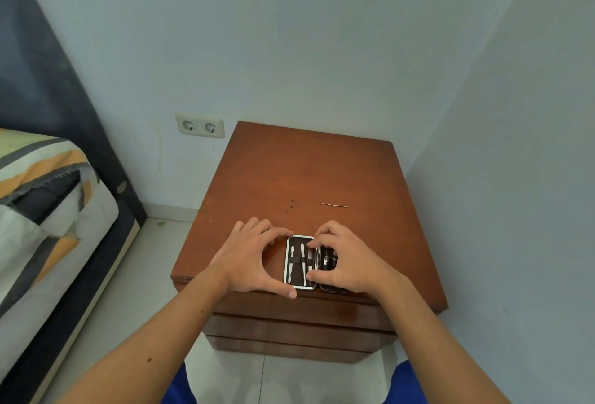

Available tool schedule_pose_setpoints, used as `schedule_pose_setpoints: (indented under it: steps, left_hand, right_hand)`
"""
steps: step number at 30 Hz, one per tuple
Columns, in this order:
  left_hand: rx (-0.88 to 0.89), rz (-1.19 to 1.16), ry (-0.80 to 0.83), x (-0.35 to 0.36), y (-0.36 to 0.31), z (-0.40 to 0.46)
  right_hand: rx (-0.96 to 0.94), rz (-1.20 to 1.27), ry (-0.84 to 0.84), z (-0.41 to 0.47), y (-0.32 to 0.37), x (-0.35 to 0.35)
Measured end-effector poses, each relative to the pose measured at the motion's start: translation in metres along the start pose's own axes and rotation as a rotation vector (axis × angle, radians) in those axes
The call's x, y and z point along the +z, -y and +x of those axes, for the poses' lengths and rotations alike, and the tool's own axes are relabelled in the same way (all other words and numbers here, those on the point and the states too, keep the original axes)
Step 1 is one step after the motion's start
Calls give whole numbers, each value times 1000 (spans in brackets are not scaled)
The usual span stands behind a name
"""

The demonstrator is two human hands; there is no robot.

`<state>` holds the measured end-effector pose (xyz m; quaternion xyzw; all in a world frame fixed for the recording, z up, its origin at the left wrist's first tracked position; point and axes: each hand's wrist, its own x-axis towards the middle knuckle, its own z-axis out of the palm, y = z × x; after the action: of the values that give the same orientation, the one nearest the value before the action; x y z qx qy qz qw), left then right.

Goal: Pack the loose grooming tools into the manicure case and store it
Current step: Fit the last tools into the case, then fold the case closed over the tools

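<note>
The counter (309, 172) lies bare behind the open manicure case (301, 262) — only a thin metal tool (333, 205) there. Walls close the far and right sides; the left side opens toward the bed (48, 210).

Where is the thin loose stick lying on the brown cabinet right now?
In the head view the thin stick lies alone on the cabinet top, right of centre, behind the open case and just beyond the right hand.

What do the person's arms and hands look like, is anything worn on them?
Both forearms are bare, with no sleeves in view. The left hand and right hand wear no gloves, rings, watch or bracelets that I can see. Blue clothing shows below the arms.
</note>
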<state>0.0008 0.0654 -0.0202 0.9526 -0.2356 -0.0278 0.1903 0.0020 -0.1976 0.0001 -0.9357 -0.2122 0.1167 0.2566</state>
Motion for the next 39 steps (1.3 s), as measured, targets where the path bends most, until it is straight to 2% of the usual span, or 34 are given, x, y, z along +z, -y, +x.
schedule_pose_setpoints:
  steps: [2,5,11,20,25,27,30,32,35,37,39]
  left_hand:
    - [13,-23,4,0,-1,0]
    - [33,-61,11,-1,0,0]
    - [52,-79,14,1,2,1]
    - [52,-83,5,3,4,2]
    - [54,-80,0,4,4,2]
    - [55,-75,-8,4,4,2]
    - [51,-71,-8,4,3,2]
    - [47,-64,-8,3,4,3]
    - [49,-58,-13,4,3,3]
    - [47,-56,-14,4,3,3]
    - [44,-50,-18,4,2,2]
  right_hand:
    - [15,82,-35,0,-1,-2]
    - [35,129,-181,7,-5,-10]
    - [133,-51,-353,46,-25,-28]
    - [152,-310,-289,82,-37,-36]
    - [213,-476,-182,84,-34,-26]
    - [246,-375,-198,78,-30,-23]
    - [297,44,-302,64,-16,-25]
    - [263,236,-339,52,-6,-26]
    - [170,336,-275,35,7,-18]
    - [151,348,-272,28,10,-13]
    - [152,460,-266,25,13,-9]
